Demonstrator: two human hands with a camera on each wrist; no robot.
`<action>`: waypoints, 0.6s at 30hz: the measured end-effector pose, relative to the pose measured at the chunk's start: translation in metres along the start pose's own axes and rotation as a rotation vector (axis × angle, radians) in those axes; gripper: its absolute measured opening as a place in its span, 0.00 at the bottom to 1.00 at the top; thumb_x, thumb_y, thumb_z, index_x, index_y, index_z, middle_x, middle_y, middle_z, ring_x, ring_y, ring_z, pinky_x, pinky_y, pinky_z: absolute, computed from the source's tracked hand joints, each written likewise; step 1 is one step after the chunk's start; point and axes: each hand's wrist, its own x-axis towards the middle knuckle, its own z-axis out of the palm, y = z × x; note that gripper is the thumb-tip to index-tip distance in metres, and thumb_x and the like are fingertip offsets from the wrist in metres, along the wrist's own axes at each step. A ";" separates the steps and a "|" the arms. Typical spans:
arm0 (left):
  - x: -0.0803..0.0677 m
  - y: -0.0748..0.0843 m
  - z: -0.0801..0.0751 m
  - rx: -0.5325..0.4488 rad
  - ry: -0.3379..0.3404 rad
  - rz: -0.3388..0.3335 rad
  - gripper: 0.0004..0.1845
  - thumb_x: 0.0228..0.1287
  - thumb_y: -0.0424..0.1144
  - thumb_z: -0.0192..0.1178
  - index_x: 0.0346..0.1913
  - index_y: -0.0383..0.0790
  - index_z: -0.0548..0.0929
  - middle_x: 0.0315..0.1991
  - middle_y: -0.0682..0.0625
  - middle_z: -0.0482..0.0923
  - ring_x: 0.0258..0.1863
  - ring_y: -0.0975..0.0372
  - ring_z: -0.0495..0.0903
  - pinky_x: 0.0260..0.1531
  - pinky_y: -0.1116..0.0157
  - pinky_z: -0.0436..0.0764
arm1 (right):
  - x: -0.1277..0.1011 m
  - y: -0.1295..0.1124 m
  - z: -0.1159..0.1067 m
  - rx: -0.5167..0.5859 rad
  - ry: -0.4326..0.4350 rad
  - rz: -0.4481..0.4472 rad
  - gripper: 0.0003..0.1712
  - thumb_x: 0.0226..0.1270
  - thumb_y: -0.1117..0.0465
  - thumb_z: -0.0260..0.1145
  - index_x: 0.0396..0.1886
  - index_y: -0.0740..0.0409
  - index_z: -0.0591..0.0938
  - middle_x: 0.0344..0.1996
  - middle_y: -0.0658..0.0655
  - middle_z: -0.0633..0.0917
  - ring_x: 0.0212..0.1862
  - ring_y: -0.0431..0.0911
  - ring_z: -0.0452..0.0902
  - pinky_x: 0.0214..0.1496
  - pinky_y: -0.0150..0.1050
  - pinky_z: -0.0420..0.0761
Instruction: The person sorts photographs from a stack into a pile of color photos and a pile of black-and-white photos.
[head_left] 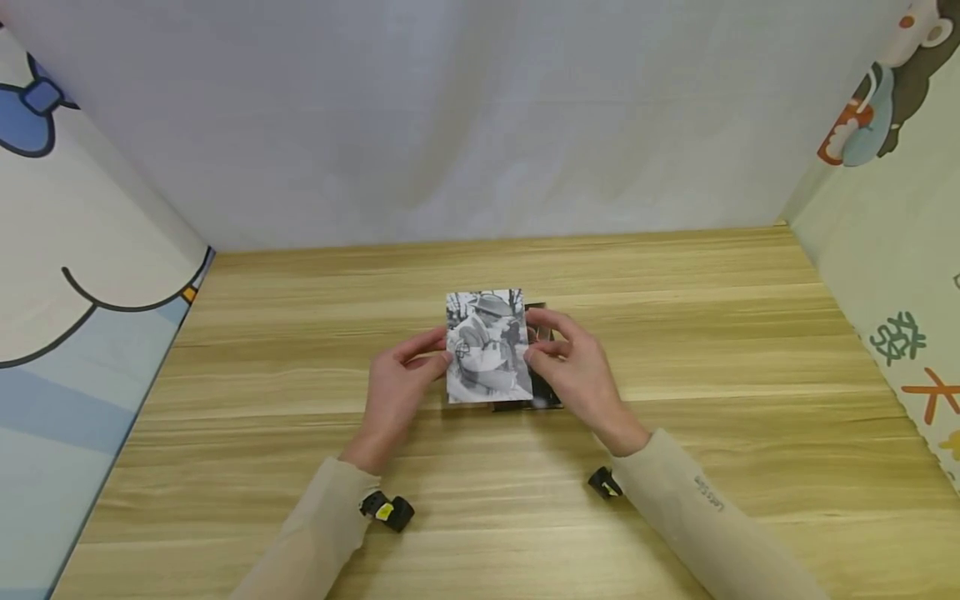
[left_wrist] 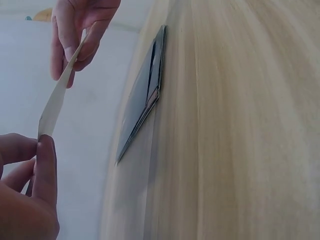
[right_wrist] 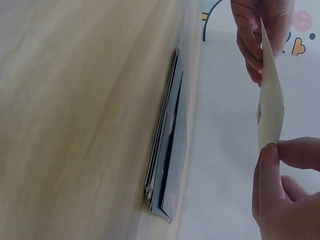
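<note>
A black-and-white photo print [head_left: 487,346] is lifted a little above the wooden table [head_left: 675,333], and both hands hold it. My left hand [head_left: 444,346] pinches its left edge between thumb and fingers. On the opposite edge my right hand [head_left: 531,337] pinches it the same way. Under the print lies a small stack of dark photos [head_left: 542,398], flat on the table. In the left wrist view the print [left_wrist: 55,100] shows edge-on and slightly bowed, above the stack [left_wrist: 145,95]. The right wrist view shows the print [right_wrist: 270,100] apart from the stack [right_wrist: 167,145].
A white wall [head_left: 480,125] closes the back of the table. Cartoon-printed panels stand at the left [head_left: 75,333] and right [head_left: 892,275] sides. Bare wood lies all around the stack. Small black cameras [head_left: 386,510] sit on both wrists.
</note>
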 end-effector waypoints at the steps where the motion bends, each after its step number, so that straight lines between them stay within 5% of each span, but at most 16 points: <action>1: 0.000 0.000 -0.002 -0.001 0.002 -0.003 0.20 0.64 0.27 0.67 0.60 0.34 0.86 0.51 0.38 0.85 0.41 0.63 0.87 0.44 0.70 0.86 | 0.000 0.000 0.002 -0.003 0.002 -0.008 0.31 0.65 0.73 0.68 0.68 0.58 0.79 0.65 0.61 0.80 0.52 0.55 0.84 0.41 0.29 0.85; 10: -0.001 0.002 -0.014 -0.027 0.018 -0.037 0.21 0.64 0.26 0.66 0.61 0.33 0.85 0.50 0.40 0.85 0.41 0.64 0.87 0.46 0.69 0.87 | 0.000 -0.001 0.015 -0.006 -0.010 -0.043 0.31 0.64 0.73 0.68 0.68 0.59 0.79 0.58 0.65 0.82 0.50 0.55 0.85 0.41 0.31 0.85; 18: 0.002 0.002 -0.026 -0.057 0.019 -0.044 0.21 0.65 0.24 0.65 0.61 0.29 0.83 0.49 0.39 0.84 0.42 0.65 0.87 0.47 0.68 0.87 | -0.001 -0.002 0.019 0.038 -0.076 -0.020 0.31 0.68 0.74 0.67 0.70 0.63 0.75 0.75 0.61 0.70 0.59 0.60 0.82 0.54 0.42 0.87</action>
